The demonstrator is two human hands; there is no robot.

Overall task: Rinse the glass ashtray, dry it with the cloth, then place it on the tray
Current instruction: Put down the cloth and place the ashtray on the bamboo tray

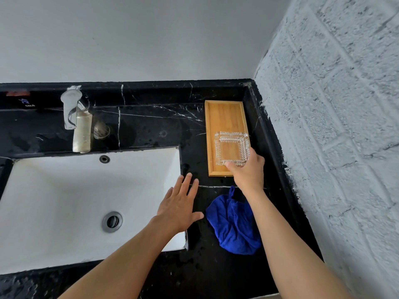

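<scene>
The square clear glass ashtray is over the near half of the wooden tray, which lies on the black counter by the right wall. My right hand grips the ashtray's near right corner; I cannot tell whether the ashtray rests on the tray or hovers just above it. My left hand is flat with fingers spread over the sink's right edge, holding nothing. The blue cloth lies crumpled on the counter just under my right forearm, near the front of the tray.
A white sink with a drain fills the left. A chrome tap stands behind it, and a small glass sits beside the tap. The black marble counter looks wet. A rough white brick wall closes the right side.
</scene>
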